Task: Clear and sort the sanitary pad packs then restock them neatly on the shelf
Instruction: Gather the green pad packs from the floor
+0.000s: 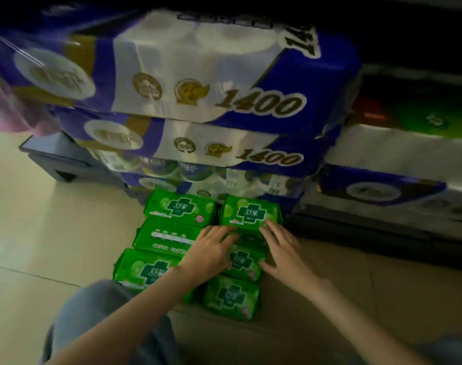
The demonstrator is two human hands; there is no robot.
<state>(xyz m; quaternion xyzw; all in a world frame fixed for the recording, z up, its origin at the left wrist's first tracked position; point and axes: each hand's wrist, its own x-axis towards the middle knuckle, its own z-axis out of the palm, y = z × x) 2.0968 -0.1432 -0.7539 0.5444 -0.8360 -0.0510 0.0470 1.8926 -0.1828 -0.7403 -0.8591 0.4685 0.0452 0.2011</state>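
We are inspecting green sanitary pad packs point(231, 252) lying on the tiled floor point(40, 233) in front of the stacked toilet paper bundles point(198, 83).

We are seeing two columns of packs running out from the foot of the bundles toward the person's knee point(98, 312): three packs in the column on the person's left, and a stacked group in the right column with one more pack point(231, 297) lying nearest the knee. We are noting the left hand point(211, 248) resting flat with fingers spread and straight on the packs midway down, gripping nothing. The right hand point(282, 246) is lying alongside it, fingers straight, its fingertips point(268, 225) touching the top pack point(251, 210) closest to the bundles. The frame is dim and smeared, so the depth of that stack is uncertain; it appears to be several packs.
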